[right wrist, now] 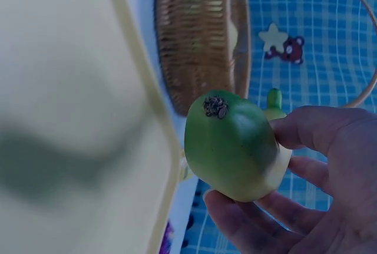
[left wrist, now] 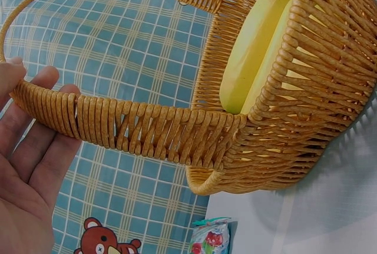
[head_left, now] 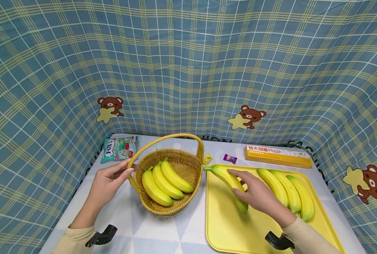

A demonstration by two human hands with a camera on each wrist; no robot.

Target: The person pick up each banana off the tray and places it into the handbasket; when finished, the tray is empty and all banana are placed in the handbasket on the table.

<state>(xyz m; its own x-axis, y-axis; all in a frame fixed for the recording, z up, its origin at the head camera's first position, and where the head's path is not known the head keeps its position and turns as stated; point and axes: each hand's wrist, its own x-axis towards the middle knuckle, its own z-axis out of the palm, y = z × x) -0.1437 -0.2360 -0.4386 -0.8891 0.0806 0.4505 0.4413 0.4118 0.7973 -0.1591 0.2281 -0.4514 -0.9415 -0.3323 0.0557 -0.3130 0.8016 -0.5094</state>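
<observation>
My left hand [head_left: 109, 179] holds the arched handle [left wrist: 123, 121] of a wicker basket [head_left: 193, 165], thumb on one side and fingers on the other. Inside the basket lie three bananas [head_left: 167, 180], side by side. My right hand [head_left: 255, 190] grips another banana [head_left: 227, 178] between thumb and fingers, above the left part of a yellow tray [head_left: 226, 233]. In the right wrist view this banana's green tip [right wrist: 221, 136] faces the camera, and its shadow falls on the tray. Three more bananas [head_left: 290, 192] rest on the tray's right side, partly behind the right hand.
Behind the basket on the left lies a green candy bag [head_left: 120, 149]. A yellow wrapped sweet [head_left: 207, 158] and a purple one [head_left: 230, 158] lie behind the tray, near a pasta box [head_left: 277, 157]. Plaid curtain [head_left: 188, 70] surrounds the table's back and sides.
</observation>
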